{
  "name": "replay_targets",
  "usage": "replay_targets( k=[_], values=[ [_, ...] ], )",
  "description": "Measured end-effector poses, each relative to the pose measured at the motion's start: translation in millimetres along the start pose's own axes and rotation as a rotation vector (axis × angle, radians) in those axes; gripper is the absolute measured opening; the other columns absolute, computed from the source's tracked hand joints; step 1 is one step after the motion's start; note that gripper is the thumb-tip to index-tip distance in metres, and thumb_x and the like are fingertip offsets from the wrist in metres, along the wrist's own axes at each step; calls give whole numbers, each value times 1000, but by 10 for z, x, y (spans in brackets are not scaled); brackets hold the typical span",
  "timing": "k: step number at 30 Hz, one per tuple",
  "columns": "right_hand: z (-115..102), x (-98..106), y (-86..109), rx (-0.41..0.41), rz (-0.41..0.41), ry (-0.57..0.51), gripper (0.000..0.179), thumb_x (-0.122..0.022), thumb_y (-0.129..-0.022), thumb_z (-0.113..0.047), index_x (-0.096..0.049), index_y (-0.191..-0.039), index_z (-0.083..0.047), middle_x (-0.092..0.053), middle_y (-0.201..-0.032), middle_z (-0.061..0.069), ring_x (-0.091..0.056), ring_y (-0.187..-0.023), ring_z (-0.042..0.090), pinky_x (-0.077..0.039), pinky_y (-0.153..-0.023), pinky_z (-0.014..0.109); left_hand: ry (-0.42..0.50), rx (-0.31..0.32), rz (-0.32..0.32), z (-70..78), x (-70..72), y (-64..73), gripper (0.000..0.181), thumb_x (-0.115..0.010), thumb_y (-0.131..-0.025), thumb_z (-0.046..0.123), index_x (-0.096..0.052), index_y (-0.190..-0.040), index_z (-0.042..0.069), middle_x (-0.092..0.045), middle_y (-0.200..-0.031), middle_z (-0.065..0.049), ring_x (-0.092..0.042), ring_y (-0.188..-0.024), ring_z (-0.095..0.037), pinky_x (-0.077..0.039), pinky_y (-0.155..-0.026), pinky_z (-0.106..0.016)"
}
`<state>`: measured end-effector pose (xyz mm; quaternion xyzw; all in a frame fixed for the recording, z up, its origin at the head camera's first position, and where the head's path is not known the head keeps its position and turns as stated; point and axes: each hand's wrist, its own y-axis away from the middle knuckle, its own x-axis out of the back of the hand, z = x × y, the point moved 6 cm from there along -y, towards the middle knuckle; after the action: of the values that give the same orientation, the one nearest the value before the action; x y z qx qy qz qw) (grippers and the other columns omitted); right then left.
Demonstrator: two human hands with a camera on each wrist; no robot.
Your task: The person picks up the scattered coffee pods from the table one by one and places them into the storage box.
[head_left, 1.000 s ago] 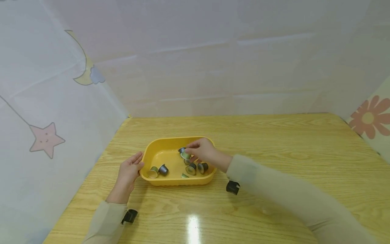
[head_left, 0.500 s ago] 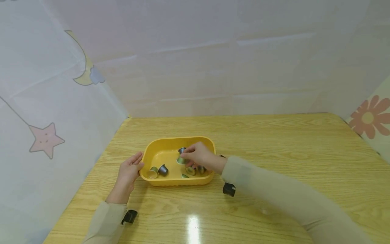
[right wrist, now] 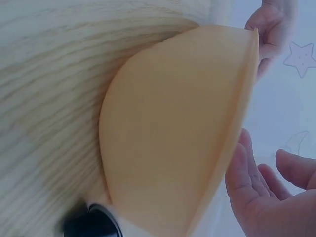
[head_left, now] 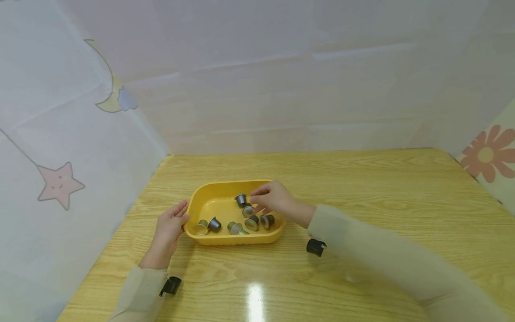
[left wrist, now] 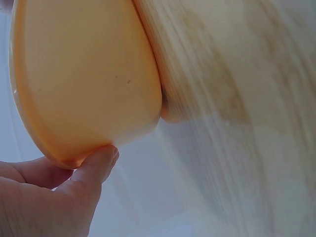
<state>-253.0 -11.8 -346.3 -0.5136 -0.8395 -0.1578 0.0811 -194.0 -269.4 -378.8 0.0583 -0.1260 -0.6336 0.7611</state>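
Observation:
A yellow plastic tray (head_left: 213, 241) stands on the wooden table, with several small coffee capsules inside. My left hand (head_left: 169, 226) pinches its left end by the rim, the thumb (left wrist: 96, 163) lying against the wall in the left wrist view. Over the right part of the tray hovers my right hand (head_left: 275, 201), its thumb and fingers apart and nothing between them in the right wrist view. Just left of its fingertips lie a dark blue-grey capsule (head_left: 241, 200) and another capsule (head_left: 247, 210). A green capsule (head_left: 234, 227) lies near the front wall.
Beside the tray, a dark capsule (right wrist: 94, 222) with a pale rim shows on the table in the right wrist view; my right arm hides it from the head view. A pale cloth wall (head_left: 257, 112) borders the back of the wooden table (head_left: 362, 179).
My right hand has let go of a green capsule, which now lies in the tray toward the front. The hand has drawn back to the right; my left hand stays put.

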Motion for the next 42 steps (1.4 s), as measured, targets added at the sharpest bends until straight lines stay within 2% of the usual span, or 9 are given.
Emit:
replay_targets(
  k=[2, 12, 17, 21, 25, 29, 33, 42],
  values=[
    [-11, 77, 52, 7, 3, 6, 29, -61, -96, -8, -64, -120, 9, -68, -110, 20, -71, -83, 26, -59, -74, 39, -5, 9, -13, 4, -12, 11, 53, -39, -101, -5, -21, -152, -4, -24, -156, -20, -29, -140, -34, -35, -108, -41],
    [78, 496, 217, 26, 24, 39, 31, -62, -96, -11, -63, -121, 7, -68, -108, 20, -71, -86, 25, -58, -77, 43, -16, 20, -17, 18, -28, 26, 54, -38, -101, -5, -20, -152, -4, -23, -156, -19, -29, -141, -33, -35, -108, -40],
    [107, 664, 300, 35, 85, 98, 36, -62, -97, -16, -61, -125, 6, -68, -113, 18, -69, -91, 27, -54, -85, 48, -23, 23, -23, 11, -12, 33, 54, -37, -101, -5, -20, -152, -3, -23, -156, -19, -29, -140, -33, -35, -107, -40],
    [129, 776, 387, 78, 140, 100, 37, -61, -98, -17, -60, -126, 6, -65, -118, 20, -66, -101, 31, -49, -94, 50, -25, 17, -32, 12, -20, 36, 54, -37, -101, -5, -19, -152, -4, -23, -156, -19, -29, -141, -33, -35, -108, -40],
    [148, 847, 459, 133, 169, 90, 37, -62, -97, -16, -60, -126, 7, -64, -120, 21, -63, -107, 32, -47, -99, 49, -25, 16, -28, 6, -15, 27, 54, -37, -101, -5, -19, -152, -4, -23, -156, -19, -29, -141, -33, -34, -108, -41],
    [179, 901, 529, 183, 180, 135, 37, -62, -97, -14, -59, -126, 9, -62, -122, 23, -60, -111, 35, -50, -96, 46, -25, 19, -23, 14, -20, 23, 54, -37, -101, -5, -20, -152, -4, -24, -156, -19, -29, -140, -33, -34, -108, -42],
    [257, 943, 576, 163, 179, 171, 40, -61, -97, -14, -56, -130, 9, -59, -128, 25, -57, -116, 37, -51, -95, 44, -22, 21, -19, 24, -31, 15, 54, -38, -101, -5, -21, -152, -3, -24, -156, -19, -29, -140, -33, -34, -109, -43],
    [454, 984, 567, 126, 158, 167, 44, -61, -98, -13, -52, -135, 9, -54, -134, 25, -54, -120, 37, -50, -97, 42, -24, 26, -18, 15, -15, 16, 54, -37, -102, -5, -20, -152, -4, -23, -156, -19, -28, -141, -32, -34, -109, -42]
  ],
)
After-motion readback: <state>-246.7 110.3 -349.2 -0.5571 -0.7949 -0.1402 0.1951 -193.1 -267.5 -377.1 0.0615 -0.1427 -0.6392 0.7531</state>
